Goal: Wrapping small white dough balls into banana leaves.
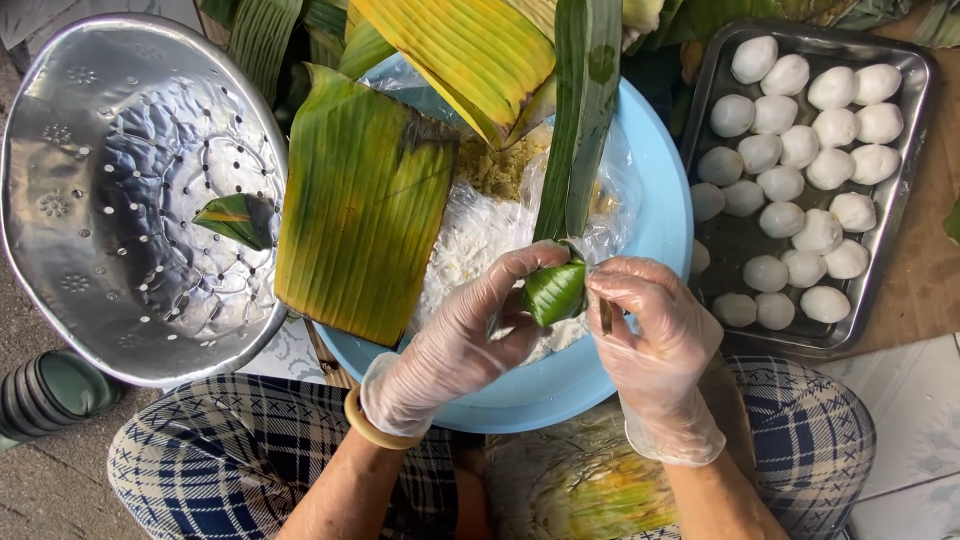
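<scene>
Leaf parcel (553,292), small, green and folded, sat between our two gloved hands, just above the near part of the blue basin's rim (668,215). Our left hand (470,335) curled around it from the left, fingers closed on its side, while our right hand (650,320) pinched its right edge with thumb and fingertips. A long strip of banana leaf (580,120) ran up from the parcel toward the far side. Inside the basin lay a clear plastic bag of white, crumbly filling (470,240) (some yellowish crumbs showed farther back). A broad yellow-green leaf piece (360,200) rested over the basin's left edge. To the left stood a perforated metal colander (100,190) with a small leaf scrap (240,220) in it. To the right, a steel tray (895,190) held rows of white dough balls (800,150). Our checked trousers (210,460) showed at the near edge
</scene>
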